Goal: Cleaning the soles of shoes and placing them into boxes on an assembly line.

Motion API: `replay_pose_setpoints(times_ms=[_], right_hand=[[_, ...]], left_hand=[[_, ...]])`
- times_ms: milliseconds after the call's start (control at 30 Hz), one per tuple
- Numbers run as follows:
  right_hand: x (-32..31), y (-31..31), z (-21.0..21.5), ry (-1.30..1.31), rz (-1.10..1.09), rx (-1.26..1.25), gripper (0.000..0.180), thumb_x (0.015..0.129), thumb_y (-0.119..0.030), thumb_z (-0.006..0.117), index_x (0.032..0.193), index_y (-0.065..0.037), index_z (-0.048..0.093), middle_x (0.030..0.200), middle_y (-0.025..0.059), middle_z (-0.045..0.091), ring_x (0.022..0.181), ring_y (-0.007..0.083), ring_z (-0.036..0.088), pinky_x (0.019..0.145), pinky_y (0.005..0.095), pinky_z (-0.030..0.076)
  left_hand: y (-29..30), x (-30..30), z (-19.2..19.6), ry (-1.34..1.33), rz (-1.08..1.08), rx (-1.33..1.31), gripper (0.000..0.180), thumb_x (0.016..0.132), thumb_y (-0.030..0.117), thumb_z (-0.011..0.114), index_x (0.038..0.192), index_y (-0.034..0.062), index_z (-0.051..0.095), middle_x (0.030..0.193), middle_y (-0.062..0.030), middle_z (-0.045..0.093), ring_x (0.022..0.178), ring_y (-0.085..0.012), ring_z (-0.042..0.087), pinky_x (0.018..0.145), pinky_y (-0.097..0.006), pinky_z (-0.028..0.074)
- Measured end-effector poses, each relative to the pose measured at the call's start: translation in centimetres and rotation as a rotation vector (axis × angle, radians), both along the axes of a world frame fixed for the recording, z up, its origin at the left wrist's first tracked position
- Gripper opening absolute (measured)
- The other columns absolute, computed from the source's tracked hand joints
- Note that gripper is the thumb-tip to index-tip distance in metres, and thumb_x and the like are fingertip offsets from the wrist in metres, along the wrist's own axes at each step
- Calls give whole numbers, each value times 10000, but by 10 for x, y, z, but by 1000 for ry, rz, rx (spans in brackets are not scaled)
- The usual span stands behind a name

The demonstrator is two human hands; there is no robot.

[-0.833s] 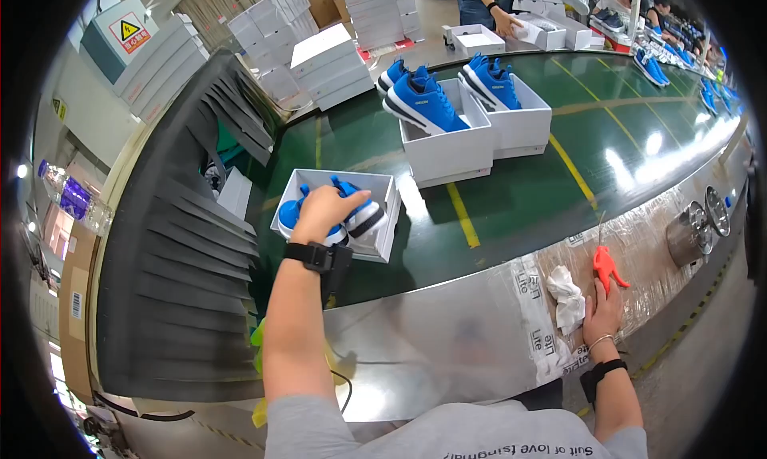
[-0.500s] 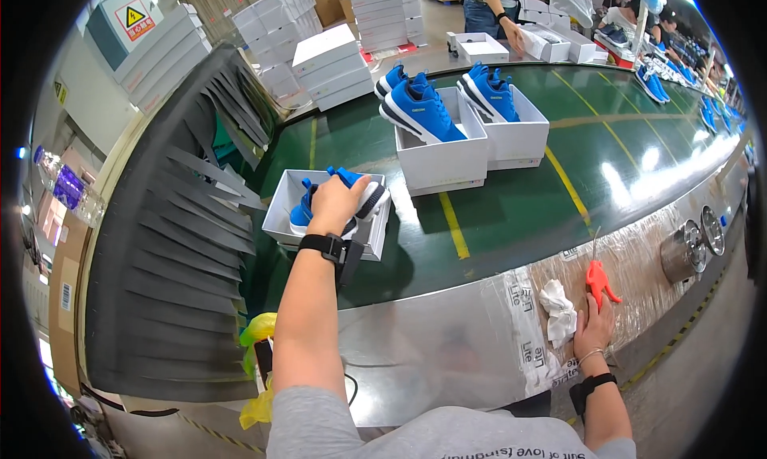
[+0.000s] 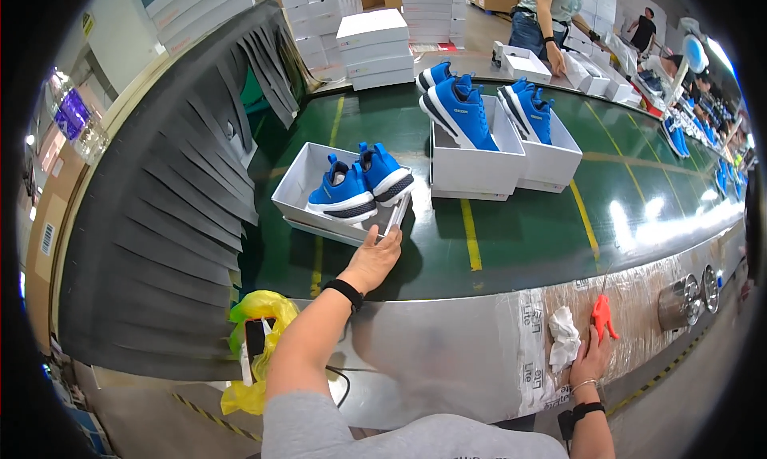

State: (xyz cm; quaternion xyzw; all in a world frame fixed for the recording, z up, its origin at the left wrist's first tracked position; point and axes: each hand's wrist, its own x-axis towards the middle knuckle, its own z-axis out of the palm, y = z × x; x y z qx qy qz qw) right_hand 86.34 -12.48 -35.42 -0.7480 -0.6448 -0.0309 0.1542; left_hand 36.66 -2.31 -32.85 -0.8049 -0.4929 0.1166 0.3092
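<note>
My left hand (image 3: 374, 261) is at the near right corner of an open white shoebox (image 3: 339, 234), its fingers closed on the edge. A pair of blue sneakers (image 3: 343, 194) with white and black soles sits in this box, one shoe leaning over the right rim. At the lower right, my right hand (image 3: 590, 358) rests on the metal ledge, its fingers around the lower part of a red air blow gun (image 3: 603, 311). The hand partly hides the gun's grip. Crumpled white paper (image 3: 564, 338) lies just left of it.
Two more white boxes (image 3: 477, 171) with blue sneakers stand on the green conveyor belt (image 3: 527, 235). Dark strip curtains (image 3: 152, 211) hang at left. A yellow bag (image 3: 268, 307) and a metal canister (image 3: 679, 303) are on the ledge. Another person (image 3: 545, 19) works beyond the belt.
My left hand has let go of the sneakers and moved down to the box's near right edge. The sneakers now rest in the box. My right hand stays by the air blow gun; the view has shifted.
</note>
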Motion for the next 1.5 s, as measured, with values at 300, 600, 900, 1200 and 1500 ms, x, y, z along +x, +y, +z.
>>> replay_pose_setpoints(times_ms=[300, 600, 900, 1200, 1500], right_hand=[[0, 0, -1, -26, 5, 24, 479, 777, -97, 565, 1249, -98, 481, 1314, 210, 398, 1206, 394, 375, 996, 473, 287], [-3, 1, 4, 35, -12, 27, 481, 754, -78, 568, 1228, -91, 490, 1299, 209, 401, 1189, 389, 389, 994, 460, 291], [-2, 0, 4, 21, -21, 15, 466, 754, -113, 573, 1214, -93, 498, 1285, 206, 409, 1180, 381, 394, 983, 461, 291], [-5, 0, 13, 37, -15, 47, 444, 734, -139, 593, 1171, -89, 528, 1238, 197, 437, 1142, 386, 414, 966, 461, 313], [-5, -1, 11, 39, 42, 56, 430, 718, -180, 623, 1132, -94, 548, 1201, 179, 437, 1120, 354, 419, 935, 468, 329]], left_hand=[[59, -71, 27, -82, 379, -117, 277, 797, 147, 519, 1045, 105, 636, 1290, -64, 456, 1314, -207, 273, 1042, -531, 195], [112, -86, 32, -397, 483, -209, 423, 702, 113, 664, 1118, 99, 586, 1213, -159, 479, 1272, -327, 331, 1066, -528, 170], [150, 18, 82, -1153, -124, -47, 575, 700, 323, 740, 1188, 100, 531, 1153, -146, 527, 1120, -298, 478, 970, -418, 360], [199, 13, 47, -1852, 9, -423, 455, 635, 216, 823, 960, 67, 542, 997, -98, 572, 865, -171, 595, 716, -295, 493], [205, -2, 57, -1154, 155, -42, 392, 644, 287, 786, 863, -6, 643, 1023, -217, 540, 920, -370, 561, 795, -399, 468]])
